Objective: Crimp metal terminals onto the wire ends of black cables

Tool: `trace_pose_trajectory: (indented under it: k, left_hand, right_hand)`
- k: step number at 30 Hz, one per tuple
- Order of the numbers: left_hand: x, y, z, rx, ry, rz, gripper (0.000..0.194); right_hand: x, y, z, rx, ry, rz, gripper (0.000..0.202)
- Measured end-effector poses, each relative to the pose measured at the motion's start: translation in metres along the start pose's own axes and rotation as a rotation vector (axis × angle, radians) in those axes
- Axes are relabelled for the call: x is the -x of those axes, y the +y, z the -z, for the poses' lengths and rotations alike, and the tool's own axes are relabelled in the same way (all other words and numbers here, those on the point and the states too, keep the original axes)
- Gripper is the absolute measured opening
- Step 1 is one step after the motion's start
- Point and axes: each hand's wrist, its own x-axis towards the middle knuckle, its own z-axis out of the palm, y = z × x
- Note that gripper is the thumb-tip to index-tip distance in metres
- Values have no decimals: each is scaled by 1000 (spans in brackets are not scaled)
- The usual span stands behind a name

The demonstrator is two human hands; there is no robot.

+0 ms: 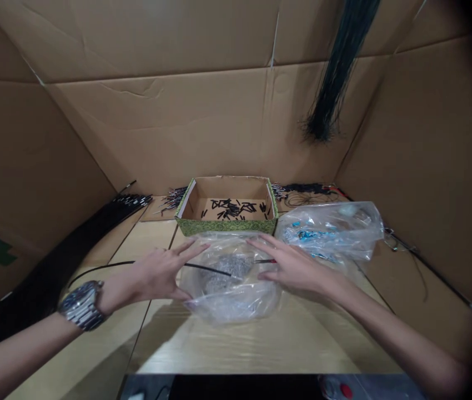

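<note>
A clear plastic bag (236, 308) lies with its mouth open at the middle of the table, with a heap of small silvery metal pieces (234, 265) inside. My left hand (156, 275), a metal watch on its wrist, has its fingers spread at the bag's left rim. A thin black cable (209, 269) runs through that hand, its end over the heap. At the right rim is my right hand (290, 264), thumb and fingers apart on the plastic. A thin metal tool with a red part (270, 261) sticks out of it towards the heap; its grip is hidden by the hand.
Behind the bag stands an open green-edged cardboard box (225, 226) holding short black pieces. To its right lies another clear bag (331, 230) with blue bits. Black cables (73, 239) are bundled at left; dark strands (336, 83) hang at upper right. Cardboard walls surround the table.
</note>
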Motion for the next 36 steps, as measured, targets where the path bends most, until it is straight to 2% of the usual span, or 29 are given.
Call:
trace_pose_trajectory:
  k: [3, 7, 11, 15, 18, 23, 26, 30, 34, 36]
  left_hand:
    - [1, -1, 17, 57, 39, -38, 96]
    - [12, 5, 34, 102, 99, -23, 62]
    - [23, 16, 45, 94, 219, -32, 42]
    - [25, 30, 58, 131, 349, -56, 41]
    - [21, 37, 65, 164, 415, -21, 40]
    - [18, 39, 69, 253, 504, 53, 40]
    - [14, 39, 73, 304, 567, 38, 37]
    - [3, 41, 85, 358, 768, -11, 32]
    - [-2, 45, 98, 405, 999, 3, 28]
    - [0, 45, 101, 448, 1065, 26, 29]
  right_hand:
    - [5, -4, 12, -125, 124, 36, 66]
    - [25, -19, 25, -302, 308, 56, 49]
    - [38, -32, 33, -429, 372, 13, 41]
    - [38, -45, 38, -566, 372, 7, 35]
    - [34, -57, 41, -624, 372, 46, 31]
    - [27, -65, 51, -621, 522, 29, 35]
    - [21, -66, 60, -688, 565, 60, 36]
    - [2, -72, 72, -856, 590, 109, 41]
    - [-20, -80, 81, -1001, 591, 181, 46]
    - [-24, -85, 84, -1041, 597, 209, 49]
